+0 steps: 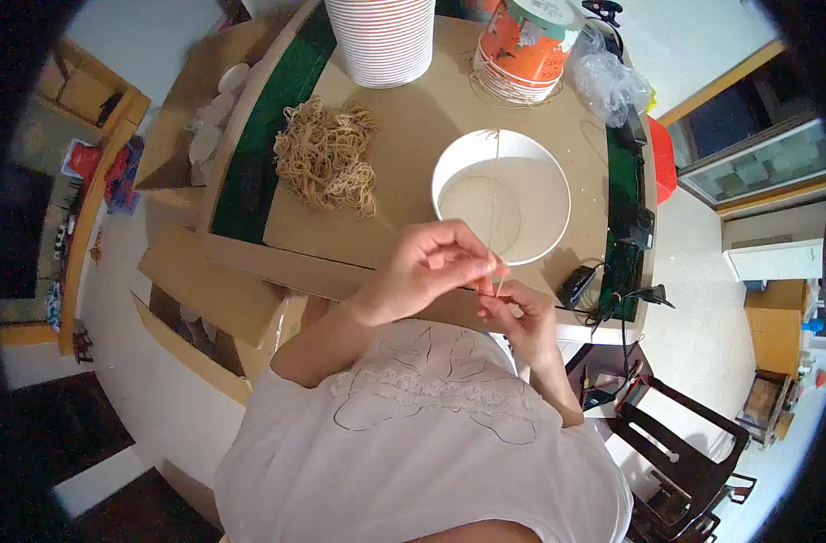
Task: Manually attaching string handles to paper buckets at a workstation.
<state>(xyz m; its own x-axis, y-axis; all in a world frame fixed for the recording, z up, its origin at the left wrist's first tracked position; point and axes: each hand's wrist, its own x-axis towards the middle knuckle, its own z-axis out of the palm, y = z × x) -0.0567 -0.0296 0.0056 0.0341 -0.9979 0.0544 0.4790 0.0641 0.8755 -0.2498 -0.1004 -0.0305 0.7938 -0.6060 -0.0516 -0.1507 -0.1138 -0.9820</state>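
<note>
A white paper bucket [547, 210] stands on the table in front of me, its open mouth facing up. A thin tan string [496, 195] stretches across that mouth, from the far rim down to my fingers. My left hand [426, 270] pinches the string at the near rim. Just below and to the right, my right hand [524, 319] is closed on the string too, close to the left fingertips. Where exactly the string runs between the fingers is too fine to make out. A tangled heap of tan string [327, 156] lies to the left of the bucket.
A tall stack of white buckets [383, 41] stands at the far left of the cardboard-covered table. An orange printed bucket [528, 50] and a clear plastic bag [607, 86] are at the far right. Black adapters with cables [577, 285] lie near the right edge. Cardboard boxes [209, 281] stand left.
</note>
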